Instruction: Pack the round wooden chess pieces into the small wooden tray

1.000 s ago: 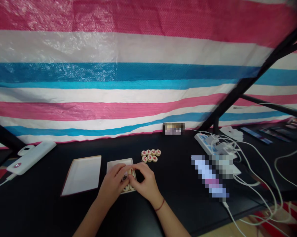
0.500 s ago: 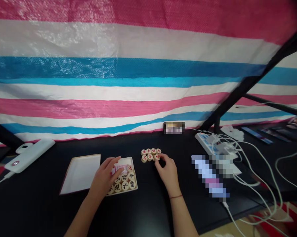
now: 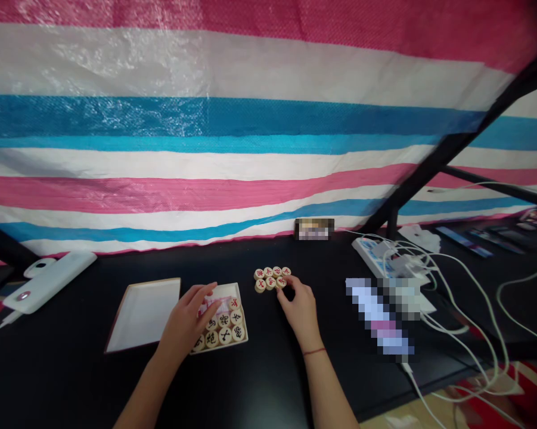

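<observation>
**Head view.** Two hands work over a black, matte surface [image 3: 71, 375].

- **Left hand** [image 3: 185, 322]: lies on the left part of a small, square, shallow box [image 3: 232, 346]. Its fingers are loosely bent and half-open, and no grip shows.
- **Boxed pieces** [image 3: 224, 336]: eight round, pale wooden discs with dark characters show in rows. Any others are hidden under the hand.
- **Right hand** [image 3: 301, 310]: drawn narrow, with thumb and forefinger tips touching the nearest disc of the loose pieces [image 3: 270, 279]. Whether that disc is gripped cannot be told.
- **Loose pieces**: seven like discs with red characters, four in the far row and three in the near row, all touching. They lie just right of the box and beyond it.
- **Lid** [image 3: 145, 310]: one white, rectangular lid with a brown edge, just left of the box.
- **Far left**: one white, rounded power bank [image 3: 49, 280].
- **Right**: one white power strip [image 3: 371, 250] and several tangled white cables [image 3: 465, 310] crowd the surface.
- **Behind**: a glossy woven tarpaulin [image 3: 250, 131] in pink, white and blue stripes closes the far edge.

Bare surface lies in front of the hands and between the lid and the power bank.
</observation>
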